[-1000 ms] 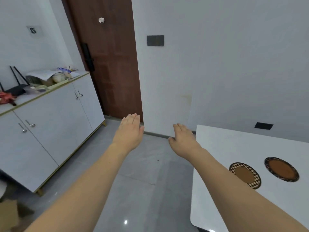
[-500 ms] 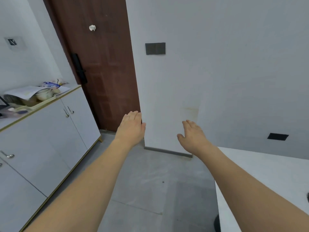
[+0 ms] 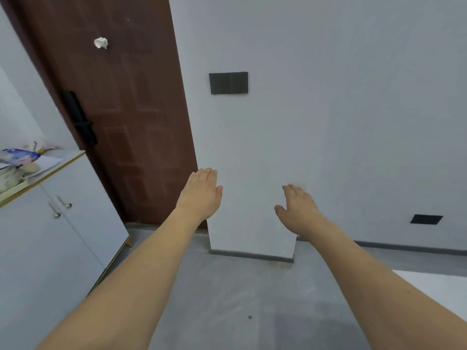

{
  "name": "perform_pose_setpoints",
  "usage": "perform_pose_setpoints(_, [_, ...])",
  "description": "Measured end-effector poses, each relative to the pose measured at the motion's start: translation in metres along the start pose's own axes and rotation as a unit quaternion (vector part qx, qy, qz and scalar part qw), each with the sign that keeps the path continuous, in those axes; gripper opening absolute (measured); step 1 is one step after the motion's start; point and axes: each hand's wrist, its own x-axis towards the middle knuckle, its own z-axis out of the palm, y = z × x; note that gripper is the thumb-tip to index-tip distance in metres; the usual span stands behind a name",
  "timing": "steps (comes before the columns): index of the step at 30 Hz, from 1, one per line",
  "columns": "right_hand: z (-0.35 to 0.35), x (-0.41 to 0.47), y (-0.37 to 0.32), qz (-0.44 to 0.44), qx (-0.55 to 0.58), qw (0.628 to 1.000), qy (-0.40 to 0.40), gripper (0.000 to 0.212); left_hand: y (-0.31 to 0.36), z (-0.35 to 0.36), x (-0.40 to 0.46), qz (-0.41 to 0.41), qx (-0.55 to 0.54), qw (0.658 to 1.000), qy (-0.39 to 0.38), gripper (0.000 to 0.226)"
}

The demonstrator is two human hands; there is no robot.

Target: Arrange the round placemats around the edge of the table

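Presently both arms reach forward over the grey floor (image 3: 222, 294). Left hand (image 3: 201, 195) and right hand (image 3: 298, 210) are held flat, palms down, fingers straight and together — neither grips anything. Only a white corner of the tabletop (image 3: 439, 286) shows at lower right — no placemats visible on it. A brown door (image 3: 121, 102) and white cabinet (image 3: 58, 236) stand to the left.

We see a dark brown wood-look door (image 3: 121, 102) with faint panel lines and a matt black handle (image 3: 80, 118). Wall (image 3: 341, 109) painted matt and smooth, with a matt dark switch plate (image 3: 228, 82). Cabinet (image 3: 58, 238) fronts smooth, pale, with shiny metal knobs (image 3: 67, 205). Floor (image 3: 227, 294) grey, smooth, slight sheen. Table (image 3: 444, 286) corner smooth white.
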Motion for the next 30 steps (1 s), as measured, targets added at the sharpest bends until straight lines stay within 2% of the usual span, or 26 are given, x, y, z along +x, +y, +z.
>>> perform_pose_setpoints(4, [0.006,0.061,0.006,0.025,0.010,0.999,0.025,0.061,-0.017,0.027,0.079,0.026,-0.019,0.999,0.004,0.053])
perform_pose_setpoints(7, [0.017,0.103,0.029,0.060,0.003,0.998,0.005,0.061,-0.010,0.062,0.128,0.058,-0.032,0.998,-0.021,0.054])
perform_pose_setpoints(10, [0.026,0.150,0.060,0.099,0.003,0.995,0.007,0.062,0.007,0.098,0.180,0.111,-0.067,0.991,-0.029,0.054])
perform_pose_setpoints(13, [0.028,0.193,0.091,0.117,0.014,0.993,0.012,0.062,0.029,0.125,0.230,0.129,-0.114,0.984,-0.035,0.053])
perform_pose_setpoints(19, [0.027,0.250,0.152,0.182,0.029,0.983,0.016,0.060,0.079,0.167,0.314,0.216,-0.136,0.965,-0.054,0.051])
perform_pose_setpoints(24, [0.033,0.277,0.203,0.260,0.040,0.964,0.020,0.059,0.141,0.202,0.379,0.329,-0.179,0.925,-0.065,0.049])
perform_pose_setpoints(30, [0.036,0.289,0.261,0.392,0.052,0.918,0.029,0.059,0.221,0.253,0.448,0.430,-0.224,0.869,-0.104,0.050])
